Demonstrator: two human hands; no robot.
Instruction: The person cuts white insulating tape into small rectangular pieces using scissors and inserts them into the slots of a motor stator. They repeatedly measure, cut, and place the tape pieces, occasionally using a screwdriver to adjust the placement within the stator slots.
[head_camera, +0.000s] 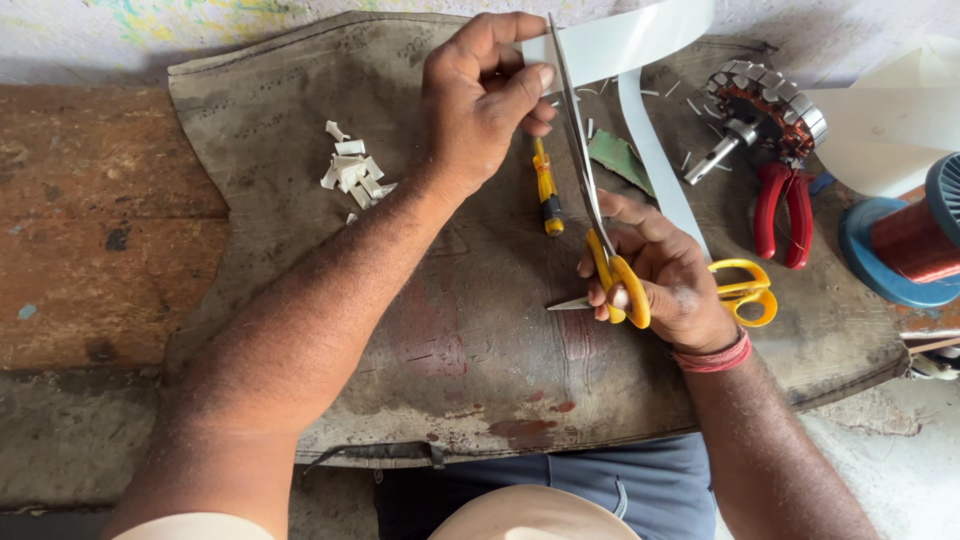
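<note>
The fingers (520, 85) of the left hand (480, 100) pinched the near end of a white strip of insulation paper (640, 45), holding it up and taut above the desk (100, 200). The right hand (665, 275) was clenched round the yellow handles of the scissors (590, 200), thumb through one loop, and the open blades rose toward the strip just beside the left thumb. To cut cleanly, the paper probably needed to stay stretched and square to the blades, with the thumb kept clear of the edge.

Below the hands lay a worn brown mat (300, 110). A heap of small white paper offcuts (352, 172) sat to the left of the left wrist. Between the hands lay a yellow screwdriver (546, 190) and a green scrap (620, 158). Farther right stood a motor armature (765, 105), red-handled pliers (782, 210) and a spool of copper wire (915, 240).
</note>
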